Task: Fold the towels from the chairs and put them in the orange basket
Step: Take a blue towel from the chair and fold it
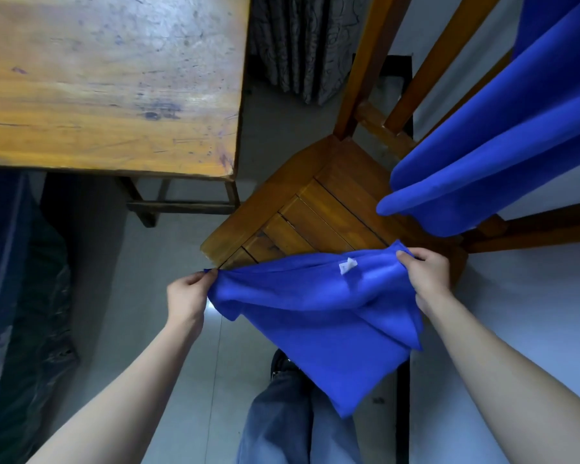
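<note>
Two upper corners of a blue towel (315, 316) are pinched, one by the left hand (186, 296) and one by the right hand (427, 276), with fingers curled onto the cloth. It is held in the air just in front of the chair (298, 212) seat. The cloth hangs bunched and skewed, so a crooked fold could be produced unless the top edge is drawn taut. Each pinch is slight and could be lost, letting the low corner reach the floor (168, 329). A second towel (499, 128) is draped on the chair back, its top cut off by the frame. No orange basket is seen. The dark shapes (31, 296) at far left cannot be identified.
</note>
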`<state>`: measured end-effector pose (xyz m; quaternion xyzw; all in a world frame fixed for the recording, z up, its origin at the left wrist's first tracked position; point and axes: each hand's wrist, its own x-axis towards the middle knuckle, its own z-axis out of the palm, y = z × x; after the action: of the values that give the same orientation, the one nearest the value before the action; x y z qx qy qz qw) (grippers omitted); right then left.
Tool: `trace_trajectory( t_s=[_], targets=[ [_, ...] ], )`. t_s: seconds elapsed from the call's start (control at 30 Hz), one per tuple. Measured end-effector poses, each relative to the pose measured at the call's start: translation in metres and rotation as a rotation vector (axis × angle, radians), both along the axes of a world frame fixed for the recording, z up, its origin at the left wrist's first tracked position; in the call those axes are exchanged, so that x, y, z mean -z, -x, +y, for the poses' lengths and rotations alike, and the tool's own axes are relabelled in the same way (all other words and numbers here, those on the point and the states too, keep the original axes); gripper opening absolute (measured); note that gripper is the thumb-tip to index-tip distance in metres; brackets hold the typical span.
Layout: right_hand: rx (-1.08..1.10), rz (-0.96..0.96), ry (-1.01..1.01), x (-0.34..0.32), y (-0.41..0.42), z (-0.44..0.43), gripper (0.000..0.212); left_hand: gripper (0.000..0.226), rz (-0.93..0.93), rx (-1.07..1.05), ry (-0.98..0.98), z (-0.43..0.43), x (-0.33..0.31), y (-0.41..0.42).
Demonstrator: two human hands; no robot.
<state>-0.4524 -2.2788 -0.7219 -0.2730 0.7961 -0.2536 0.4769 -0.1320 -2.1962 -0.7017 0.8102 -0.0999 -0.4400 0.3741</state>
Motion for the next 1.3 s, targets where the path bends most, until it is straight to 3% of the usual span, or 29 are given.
trace_trajectory(
  t_s=[0.13,0.2,0.37,0.47,0.57,0.63,0.73,0.83,0.97,1.03,1.2,1.3],
  targets=[
    [0.132,-0.185,0.035,-0.033,0.012,0.008,0.008,0.010,0.103,-0.003,0.052,0.020,-0.026,-0.012],
    [0.136,-0.238,0.080,-0.058,0.017,0.013,0.019,0.007,0.138,0.007,0.089,0.030,-0.047,-0.021],
    [-0.031,-0.307,0.172,-0.140,0.031,0.031,0.037,0.027,0.024,0.255,0.159,0.062,-0.128,-0.039],
    [-0.270,-0.230,0.173,-0.184,0.036,0.038,0.041,0.027,-0.098,0.436,0.178,0.072,-0.173,-0.044],
    [-0.532,-0.081,0.189,-0.234,0.034,0.038,0.042,0.036,-0.288,0.628,0.268,0.080,-0.215,-0.053],
    [-0.645,-0.011,0.215,-0.268,0.033,0.037,0.035,0.033,-0.565,0.876,0.382,0.082,-0.242,-0.058],
    [-0.731,0.065,0.256,-0.307,0.031,0.035,0.033,0.028,-0.968,1.147,0.343,0.077,-0.272,-0.070],
    [-0.812,0.169,0.293,-0.339,0.019,0.035,0.018,0.015,-0.933,1.068,0.212,0.071,-0.304,-0.072],
    [-0.745,0.156,0.373,-0.367,0.015,0.028,0.010,0.013,-0.824,0.874,0.324,0.059,-0.338,-0.072],
    [-0.780,0.168,0.355,-0.378,0.017,0.026,0.010,0.013,-0.857,0.935,0.336,0.056,-0.350,-0.074],
    [-0.661,0.019,0.397,-0.392,0.014,0.019,0.012,0.016,-0.673,0.836,0.375,0.045,-0.369,-0.076],
    [-0.570,-0.099,0.400,-0.395,0.016,0.015,0.017,0.031,-0.490,0.714,0.424,0.042,-0.376,-0.078]
  ],
)
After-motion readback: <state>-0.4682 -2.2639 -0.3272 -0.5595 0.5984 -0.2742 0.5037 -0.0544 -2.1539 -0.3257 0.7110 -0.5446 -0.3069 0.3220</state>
